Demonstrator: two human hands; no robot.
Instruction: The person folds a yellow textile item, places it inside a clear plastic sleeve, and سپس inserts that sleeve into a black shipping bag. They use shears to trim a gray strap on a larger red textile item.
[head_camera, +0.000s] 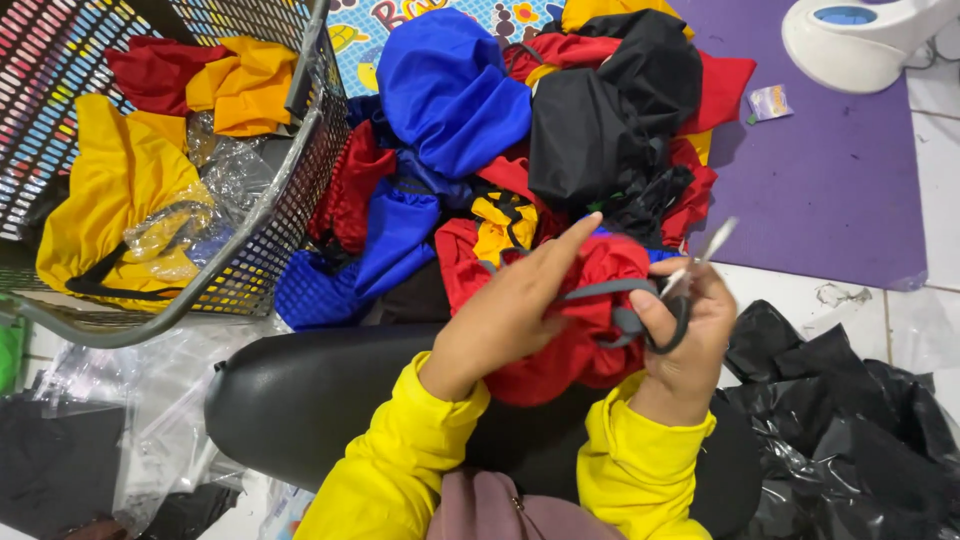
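Note:
My left hand (510, 310) grips a red cloth piece (570, 330) with a grey strap, forefinger stretched out over it. My right hand (690, 335) holds a pair of scissors (685, 280) by its black handle, blades pointing up and to the right, right beside the grey strap (620, 300). Both arms wear yellow sleeves. The red cloth rests on a black padded seat (300, 390) in front of me.
A heap of blue, red, black and yellow cloth pieces (470, 110) lies on the floor ahead. A black mesh basket (290, 190) at left holds yellow and red cloth and clear plastic. Black plastic bags (850, 420) lie at right, on white tiles beside a purple mat (830, 170).

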